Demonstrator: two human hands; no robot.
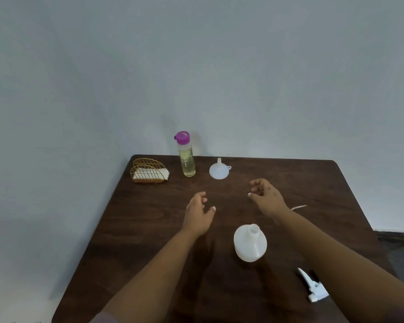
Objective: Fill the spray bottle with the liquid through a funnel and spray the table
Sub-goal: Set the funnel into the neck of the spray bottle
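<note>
The fingers of the left hand [197,214] are loosely apart and those of the right hand [265,197] are softly curled, both over the table [149,229] and holding nothing; whether they touch the wood I cannot tell. Between the forearms, at 6 o'clock from the hands, the white spray bottle [250,244] stands open, its inside hidden, and its trigger head [313,286] at 4 o'clock is partly covered by the right arm. The white funnel [219,170] lies mouth down at 12 o'clock, the purple-capped bottle of pale yellow liquid [186,155] at 11 o'clock.

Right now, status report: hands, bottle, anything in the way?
Left hand and right hand open, empty, above the table. Bottle upright, uncapped; sprayer lying beside it. Funnel upside down, path clear.
</note>
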